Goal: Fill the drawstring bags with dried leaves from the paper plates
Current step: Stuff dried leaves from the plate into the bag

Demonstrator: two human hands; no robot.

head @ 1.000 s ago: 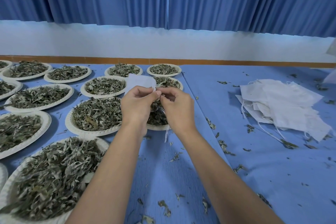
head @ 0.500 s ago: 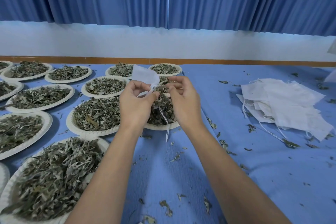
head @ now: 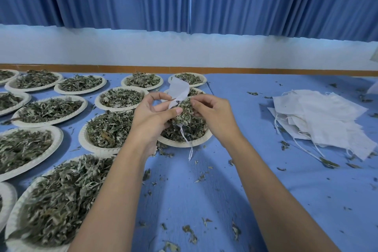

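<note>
Drawstring bag (head: pixel 179 92) pinched at its mouth by the left hand (head: pixel 150 117); right hand (head: pixel 213 113) pinches dried leaves (head: pixel 185 113) against it. Paper plate (head: pixel 184 145) lies just beneath both hands.

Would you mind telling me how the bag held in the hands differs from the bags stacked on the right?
The held bag is lifted above a paper plate by the left hand and right hand; the stacked bags lie on the table. The held bag is bent, with dried leaves at its mouth; the stacked bags lie flat. Both are white fabric with white strings.
</note>
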